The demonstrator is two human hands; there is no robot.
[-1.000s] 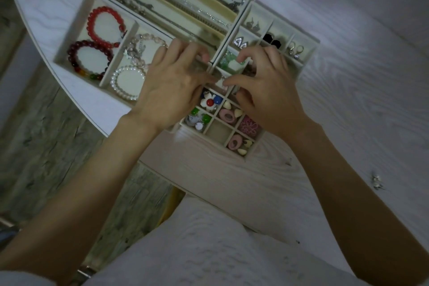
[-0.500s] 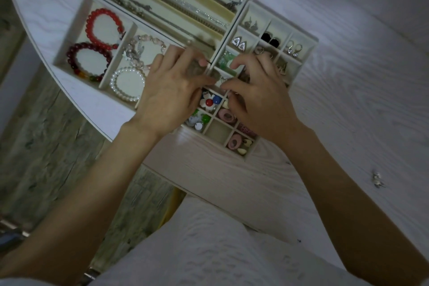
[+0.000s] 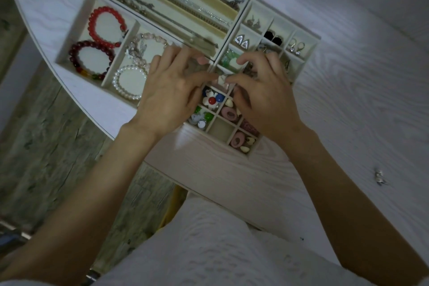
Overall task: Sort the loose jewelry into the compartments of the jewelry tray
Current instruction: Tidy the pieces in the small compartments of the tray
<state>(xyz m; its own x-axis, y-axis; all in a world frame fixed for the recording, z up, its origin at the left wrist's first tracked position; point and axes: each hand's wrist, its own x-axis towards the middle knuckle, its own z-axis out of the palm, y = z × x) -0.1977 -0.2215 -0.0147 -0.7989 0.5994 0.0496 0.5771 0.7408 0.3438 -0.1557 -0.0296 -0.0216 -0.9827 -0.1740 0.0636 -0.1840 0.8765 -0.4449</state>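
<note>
Pale wood-grain counter (image 3: 348, 104) with a curved edge, over a worn grey-green floor (image 3: 41, 146); dim light. I see the tray (image 3: 311, 46) at the counter's edge, bracelets and chains in its compartments. Left hand (image 3: 169, 93) and right hand (image 3: 267, 93) meet over a middle compartment, both pinching a small pale piece (image 3: 221, 79). One loose earring (image 3: 378, 177) lies on the counter, well right.

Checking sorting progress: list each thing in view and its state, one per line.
Left hand: over the tray, fingertips pinching a small pale piece.
Right hand: opposite, pinching the same small pale piece.
Jewelry tray: open, most compartments filled.
Square compartment: empty.
Red bracelet: lying flat in its compartment.
Pearl bracelet: lying flat, partly under the left hand.
Loose earring: on the table, unsorted.
</note>
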